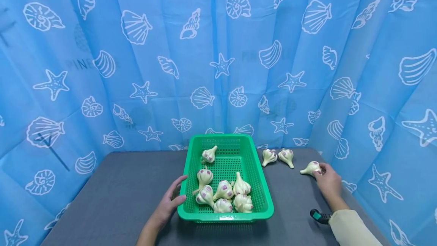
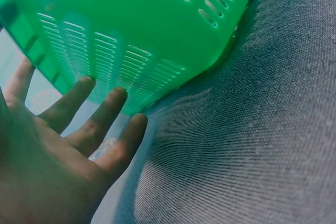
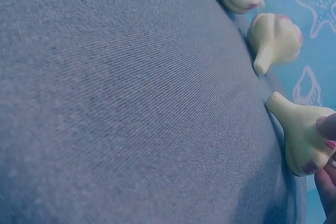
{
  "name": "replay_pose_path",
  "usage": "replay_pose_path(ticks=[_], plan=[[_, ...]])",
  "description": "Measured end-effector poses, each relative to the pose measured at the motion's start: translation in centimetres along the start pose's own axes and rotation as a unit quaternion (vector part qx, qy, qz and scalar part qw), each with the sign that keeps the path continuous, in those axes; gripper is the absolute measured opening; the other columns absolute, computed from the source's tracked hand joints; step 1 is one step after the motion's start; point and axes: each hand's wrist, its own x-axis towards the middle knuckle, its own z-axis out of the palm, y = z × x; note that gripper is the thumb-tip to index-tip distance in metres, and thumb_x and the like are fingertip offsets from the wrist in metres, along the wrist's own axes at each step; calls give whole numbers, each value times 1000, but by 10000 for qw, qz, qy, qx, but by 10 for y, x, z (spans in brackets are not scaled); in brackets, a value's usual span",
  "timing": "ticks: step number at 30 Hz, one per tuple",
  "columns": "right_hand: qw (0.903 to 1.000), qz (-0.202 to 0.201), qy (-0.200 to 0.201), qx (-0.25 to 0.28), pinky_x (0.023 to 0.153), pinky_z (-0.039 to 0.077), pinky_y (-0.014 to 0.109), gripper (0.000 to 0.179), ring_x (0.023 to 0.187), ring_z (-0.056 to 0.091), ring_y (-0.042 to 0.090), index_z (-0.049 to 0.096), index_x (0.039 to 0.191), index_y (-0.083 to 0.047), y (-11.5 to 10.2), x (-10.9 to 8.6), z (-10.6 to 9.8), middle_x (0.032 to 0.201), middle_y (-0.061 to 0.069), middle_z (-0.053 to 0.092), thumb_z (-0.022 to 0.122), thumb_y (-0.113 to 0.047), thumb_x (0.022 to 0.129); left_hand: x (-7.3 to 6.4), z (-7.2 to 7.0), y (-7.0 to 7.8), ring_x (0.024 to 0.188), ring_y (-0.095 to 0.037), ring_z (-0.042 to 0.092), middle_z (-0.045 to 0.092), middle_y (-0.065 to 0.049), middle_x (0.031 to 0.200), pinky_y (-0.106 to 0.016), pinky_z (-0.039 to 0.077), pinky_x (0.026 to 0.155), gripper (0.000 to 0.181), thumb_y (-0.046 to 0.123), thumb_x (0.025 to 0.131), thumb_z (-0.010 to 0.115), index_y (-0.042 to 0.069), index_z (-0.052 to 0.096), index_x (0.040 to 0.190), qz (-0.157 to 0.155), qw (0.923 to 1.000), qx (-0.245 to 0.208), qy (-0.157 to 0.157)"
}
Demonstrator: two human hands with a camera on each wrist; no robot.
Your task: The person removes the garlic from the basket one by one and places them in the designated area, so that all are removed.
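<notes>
A green plastic basket (image 1: 264, 193) with slotted walls stands on the grey table and holds several garlic bulbs (image 1: 242, 185), white with purple patches. At its left side is my left hand (image 1: 168, 202), fingertips right at the rim. The left wrist view shows that hand's fingers (image 2: 100, 124) spread along the slotted basket wall (image 2: 131, 66). Over on the right, my right hand (image 1: 329, 181) pinches the root end of a garlic bulb (image 1: 310, 168) between thumb and fingers. This garlic bulb (image 3: 302, 132) lies close over the cloth, its stem pointing away from the hand.
Two more garlic bulbs (image 1: 269, 156) lie side by side right of the basket, near the table's back edge. A black and teal strap (image 1: 320, 216) shows beside the right sleeve. Blue curtain (image 1: 222, 98) with white shell prints surrounds the grey table (image 1: 136, 185).
</notes>
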Motion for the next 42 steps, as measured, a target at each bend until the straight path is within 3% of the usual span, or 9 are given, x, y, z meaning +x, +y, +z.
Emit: replay_pose_path(ticks=[12, 21, 42], plan=[[9975, -89, 658, -240, 81, 36, 59, 32, 101, 49, 49, 61, 117, 5, -6, -1, 2, 114, 30, 55, 59, -4, 87, 0, 2, 2, 133, -42, 33, 32, -25, 147, -42, 39, 97, 58, 16, 99, 51, 13, 30, 152, -187, 9997, 18, 165], [9931, -124, 1152, 152, 78, 37, 54, 31, 98, 51, 42, 62, 114, 5, -7, -4, 6, 104, 25, 56, 61, -1, 84, 0, 0, 0, 132, -43, 33, 31, -27, 147, -39, 40, 96, 58, 13, 99, 49, 10, 28, 153, 38, 10000, -4, 53], [9963, 128, 743, 415, 82, 37, 54, 33, 101, 48, 41, 58, 119, 8, -18, 2, 16, 110, 27, 50, 60, -4, 88, 0, 1, 2, 134, -42, 32, 30, -26, 148, -37, 40, 95, 58, 16, 98, 50, 12, 29, 152, -99, 9999, 20, 103]])
